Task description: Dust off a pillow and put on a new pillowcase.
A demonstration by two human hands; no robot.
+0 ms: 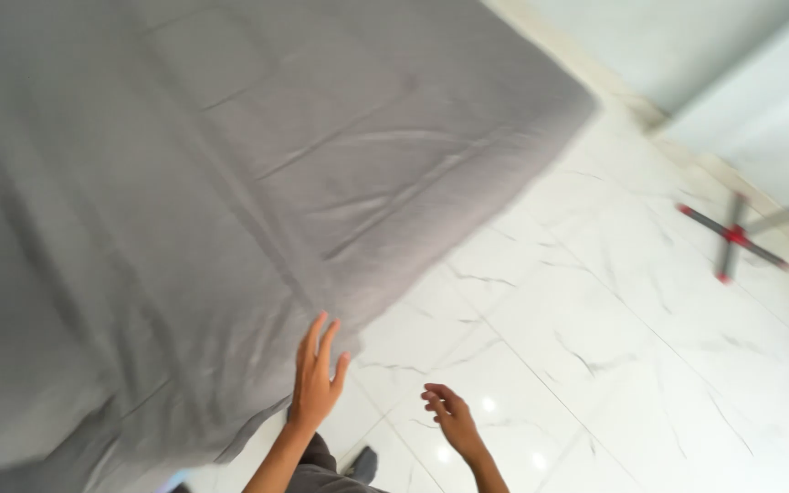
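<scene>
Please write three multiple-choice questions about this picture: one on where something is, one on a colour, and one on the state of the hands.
1. Where does the red and grey cross-shaped stand lie?
A. On the bed
B. On the white marble floor, at the right
C. In the right hand

2. What colour is the cover on the bed?
A. Grey
B. Blue
C. Green

3. How is the left hand?
A. Closed in a fist on the cover
B. Holding a pillow
C. Open, fingers spread, by the bed's edge

Answers:
1. B, the stand rests on the floor near the wall.
2. A, the whole cover is plain grey.
3. C, its fingers are stretched and hold nothing; the right hand is loosely curled and also holds nothing.
</scene>
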